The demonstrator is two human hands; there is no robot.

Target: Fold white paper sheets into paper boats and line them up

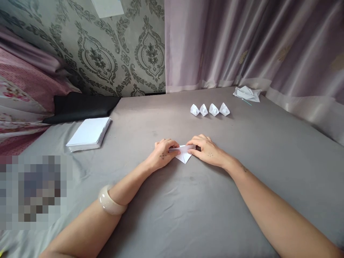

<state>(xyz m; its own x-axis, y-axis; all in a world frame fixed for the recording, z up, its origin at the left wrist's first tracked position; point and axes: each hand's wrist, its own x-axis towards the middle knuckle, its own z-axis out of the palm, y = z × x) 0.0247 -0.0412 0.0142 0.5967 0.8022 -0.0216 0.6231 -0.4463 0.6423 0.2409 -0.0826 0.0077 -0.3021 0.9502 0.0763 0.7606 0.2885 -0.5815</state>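
Observation:
A small folded piece of white paper lies between my hands on the grey sheet, its point toward me and a crease down its middle. My left hand pinches its left end between thumb and fingers. On the right end, my right hand grips the paper in the same way. Part of its upper edge is hidden under my fingers. Beyond my hands, several small folded paper boats stand in a row.
A stack of white paper lies at the left, in front of a black cloth. Flat folded papers and a thin light-blue stick are at the far right, near the curtain. A blurred patch covers the lower left.

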